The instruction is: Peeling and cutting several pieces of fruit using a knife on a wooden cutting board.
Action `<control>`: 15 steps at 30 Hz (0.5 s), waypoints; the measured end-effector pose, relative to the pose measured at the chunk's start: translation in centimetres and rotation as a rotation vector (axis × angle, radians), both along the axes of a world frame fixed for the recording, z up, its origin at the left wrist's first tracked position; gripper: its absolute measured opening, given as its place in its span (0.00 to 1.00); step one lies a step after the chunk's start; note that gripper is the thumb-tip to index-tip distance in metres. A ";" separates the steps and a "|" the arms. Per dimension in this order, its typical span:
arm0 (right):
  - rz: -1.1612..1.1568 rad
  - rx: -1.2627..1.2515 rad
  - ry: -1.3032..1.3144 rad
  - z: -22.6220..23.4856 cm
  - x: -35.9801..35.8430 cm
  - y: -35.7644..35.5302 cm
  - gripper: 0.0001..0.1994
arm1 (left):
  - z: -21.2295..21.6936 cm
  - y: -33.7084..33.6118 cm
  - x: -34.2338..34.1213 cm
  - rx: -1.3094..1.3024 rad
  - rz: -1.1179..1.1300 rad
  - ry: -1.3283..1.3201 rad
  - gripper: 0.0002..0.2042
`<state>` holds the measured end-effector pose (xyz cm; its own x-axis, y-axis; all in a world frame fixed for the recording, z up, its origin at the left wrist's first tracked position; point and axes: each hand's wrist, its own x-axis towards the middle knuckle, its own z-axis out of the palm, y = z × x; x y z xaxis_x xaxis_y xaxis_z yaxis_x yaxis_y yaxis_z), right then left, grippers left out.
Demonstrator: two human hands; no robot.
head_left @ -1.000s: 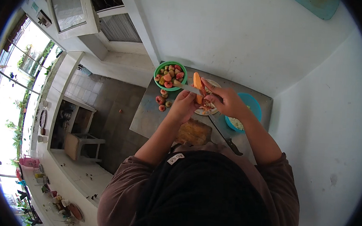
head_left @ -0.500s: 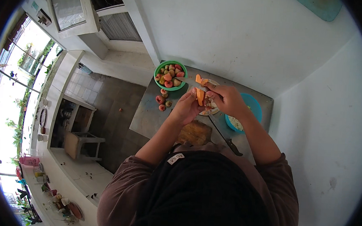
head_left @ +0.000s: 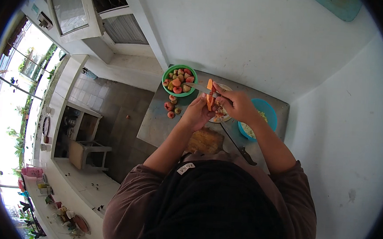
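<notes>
My left hand (head_left: 197, 115) is closed around the lower part of a long orange piece of fruit or vegetable (head_left: 209, 104), which stands roughly upright in my fingers. My right hand (head_left: 237, 105) grips a knife (head_left: 195, 86), its handle mostly hidden by the fingers. The blade points left and crosses the orange piece near its upper half. Beneath both hands lies a pale plate (head_left: 226, 86) with scraps on it. A brown cutting board (head_left: 205, 142) is close to my body, and a second knife with a black handle (head_left: 247, 155) rests to its right.
A green basket (head_left: 164, 80) of reddish rose apples stands at the table's far left, with several loose rose apples (head_left: 171, 105) beside it. At right is a blue bowl (head_left: 272, 121) of pale chopped pieces. Walls rise behind and right of the metal table (head_left: 154, 125).
My right hand and the knife have shifted slightly left along the orange piece. A reddish patch now shows on it near the blade. My left hand stays nearly in place.
</notes>
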<state>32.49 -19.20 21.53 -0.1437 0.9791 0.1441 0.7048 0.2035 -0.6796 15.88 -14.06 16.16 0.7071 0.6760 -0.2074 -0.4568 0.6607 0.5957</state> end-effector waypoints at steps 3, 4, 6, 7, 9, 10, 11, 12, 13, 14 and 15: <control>0.033 0.096 0.153 -0.4 -0.2 0.2 0.26 | -0.3 0.9 -0.5 0.009 -0.066 -0.059 0.13; 0.011 0.035 0.156 -0.1 -0.2 0.3 0.26 | -0.5 1.2 -0.7 0.010 -0.064 -0.059 0.13; -0.009 -0.025 0.159 -0.2 -0.1 0.7 0.27 | -1.0 1.8 -0.9 0.030 -0.129 -0.053 0.13; -0.001 -0.004 0.163 -0.6 0.1 0.8 0.25 | -1.1 1.8 -0.9 0.030 -0.129 -0.053 0.13; 0.008 0.016 0.167 -1.2 0.5 1.2 0.23 | -1.2 1.6 -0.8 0.020 -0.133 0.008 0.13; 0.019 0.040 0.157 -1.3 0.8 1.5 0.23 | -1.3 1.6 -0.8 0.019 -0.132 0.008 0.13; 0.031 0.064 0.148 -1.4 1.0 1.7 0.23 | -1.4 1.5 -0.6 -0.004 -0.113 0.035 0.13; 0.030 0.062 0.148 -1.4 1.1 1.6 0.23 | -1.6 1.5 -0.5 -0.028 -0.095 0.062 0.13; 0.044 0.037 0.164 -1.1 1.3 1.6 0.23 | -1.7 1.8 -0.7 -0.029 -0.093 0.062 0.13; 0.057 0.010 0.179 -1.0 1.3 1.6 0.22 | -2.0 2.1 -1.1 -0.001 -0.176 -0.028 0.13; 0.058 0.007 0.178 -1.1 1.3 1.8 0.22 | -2.2 2.4 -1.3 0.027 -0.259 -0.118 0.13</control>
<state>33.81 -17.44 20.42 -0.1718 0.9687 0.1791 0.5601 0.2456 -0.7912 14.56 -11.68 13.93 0.8754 0.4734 -0.0976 -0.3419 0.7493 0.5672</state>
